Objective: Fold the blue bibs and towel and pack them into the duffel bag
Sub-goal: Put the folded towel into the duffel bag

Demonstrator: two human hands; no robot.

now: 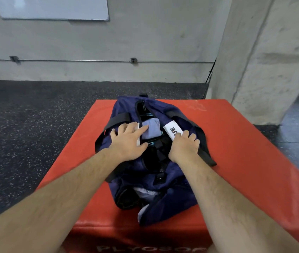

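A navy duffel bag (126, 110) with black straps lies lengthwise on a red foam box (245, 152), its top zip open. A folded light blue cloth (151, 129) sits inside the opening. My left hand (128, 141) lies flat on the bag's left edge, fingers spread, with the index fingertip touching the blue cloth. My right hand (183, 145) curls over the right edge of the opening and grips it beside a white label (172, 132). Some pale fabric (145, 192) shows at the bag's near end pocket.
The red foam box stands on dark speckled rubber flooring (35, 125). A concrete wall with a whiteboard (53, 8) is behind, and a concrete pillar (263, 61) rises at the back right.
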